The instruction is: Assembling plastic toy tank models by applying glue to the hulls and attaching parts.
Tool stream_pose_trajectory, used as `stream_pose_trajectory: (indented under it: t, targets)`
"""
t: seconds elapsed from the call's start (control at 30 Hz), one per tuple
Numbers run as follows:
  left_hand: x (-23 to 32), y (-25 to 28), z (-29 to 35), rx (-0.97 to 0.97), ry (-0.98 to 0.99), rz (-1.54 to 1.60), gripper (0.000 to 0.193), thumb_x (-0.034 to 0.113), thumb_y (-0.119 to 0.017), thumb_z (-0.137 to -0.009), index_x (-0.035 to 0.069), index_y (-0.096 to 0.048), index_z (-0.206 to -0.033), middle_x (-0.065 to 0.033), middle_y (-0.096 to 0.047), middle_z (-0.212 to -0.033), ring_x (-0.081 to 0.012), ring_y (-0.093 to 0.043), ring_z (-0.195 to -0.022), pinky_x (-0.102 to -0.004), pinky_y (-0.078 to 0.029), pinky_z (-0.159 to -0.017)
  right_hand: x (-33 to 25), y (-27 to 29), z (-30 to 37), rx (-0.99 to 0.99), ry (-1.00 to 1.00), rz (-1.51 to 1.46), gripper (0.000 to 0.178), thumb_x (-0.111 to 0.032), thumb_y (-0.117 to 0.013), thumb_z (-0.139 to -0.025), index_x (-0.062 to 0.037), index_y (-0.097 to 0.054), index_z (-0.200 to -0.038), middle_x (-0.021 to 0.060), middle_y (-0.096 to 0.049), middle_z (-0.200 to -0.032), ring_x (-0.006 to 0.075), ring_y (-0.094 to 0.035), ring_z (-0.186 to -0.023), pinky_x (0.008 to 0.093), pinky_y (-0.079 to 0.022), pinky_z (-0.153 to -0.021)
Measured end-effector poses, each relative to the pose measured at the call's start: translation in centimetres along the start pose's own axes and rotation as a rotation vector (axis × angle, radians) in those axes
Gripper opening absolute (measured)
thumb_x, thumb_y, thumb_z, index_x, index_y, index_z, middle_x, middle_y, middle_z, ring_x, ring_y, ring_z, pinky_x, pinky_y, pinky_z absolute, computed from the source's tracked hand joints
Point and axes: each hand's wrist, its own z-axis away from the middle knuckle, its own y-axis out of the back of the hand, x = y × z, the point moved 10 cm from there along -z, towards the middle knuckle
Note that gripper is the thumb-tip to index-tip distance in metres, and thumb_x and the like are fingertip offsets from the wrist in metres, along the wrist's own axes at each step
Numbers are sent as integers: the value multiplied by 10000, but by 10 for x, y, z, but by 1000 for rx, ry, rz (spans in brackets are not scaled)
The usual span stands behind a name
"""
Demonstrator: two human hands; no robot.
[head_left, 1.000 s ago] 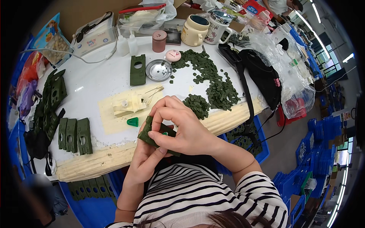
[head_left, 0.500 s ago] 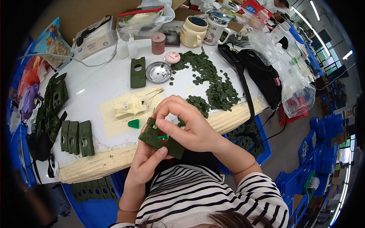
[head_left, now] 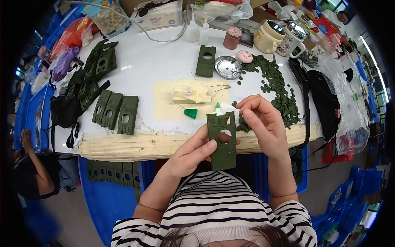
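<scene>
My left hand [head_left: 191, 154] grips a dark green plastic model tank hull [head_left: 223, 158] with a round hole, held upright before my chest. Its thumb presses the left edge, and a bit of bright green shows through the hole. Just right of the hull's upper end, my right hand [head_left: 265, 123] is raised, thumb and forefinger curled close together. Whatever they pinch, if anything, is too small to make out. Behind the hull's top edge are a green pointed tip [head_left: 218, 106] and a white object [head_left: 227, 108], partly hidden. A green cap-like piece [head_left: 190, 113] lies on the table.
Beyond stands a cream block fixture [head_left: 191, 94] with thin sticks. More hulls [head_left: 128, 115] lie at left, one [head_left: 205, 61] farther back. Small green pieces [head_left: 282, 94] heap at right, near a metal dish [head_left: 228, 67], a pink tin [head_left: 233, 38] and mugs [head_left: 269, 37]. A black bag [head_left: 323, 99] lies rightward.
The hull has turned from slanted to upright. My right hand has drawn off it to the right. The whole view has swung, shifting the table rightward and up in the picture.
</scene>
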Motion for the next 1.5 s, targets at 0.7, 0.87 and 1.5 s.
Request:
stream_pose_trajectory:
  t: [0.7,0.87,1.5]
  targets:
    - [9,-7,5,-10,-76,-145,481,179,-374,-1016,-34,-241,-1426,-113,-477,-1269,-166,-464,-1173,-308,-385,-985,-10,-23,-1,-61,120,180,310,-85,-668,-803,4,-537,-1070,69,-577,-1013,161,-542,-965,306,-426,-892]
    - [11,-9,4,1,-100,-221,473,179,-373,-1015,-41,-255,-1416,-111,-463,-1283,-161,-452,-1177,-310,-379,-990,-7,-25,-1,-68,111,185,316,-71,-669,-791,7,-537,-1067,81,-585,-1018,168,-556,-965,305,-440,-890]
    - [-16,-1,8,-277,69,643,620,408,-396,-974,-60,-326,-1374,-211,-595,-1114,-302,-623,-988,-390,-519,-856,-14,-21,7,-427,190,32,619,-256,-859,-633,-42,-598,-1152,71,-615,-1048,198,-577,-954,320,-444,-864]
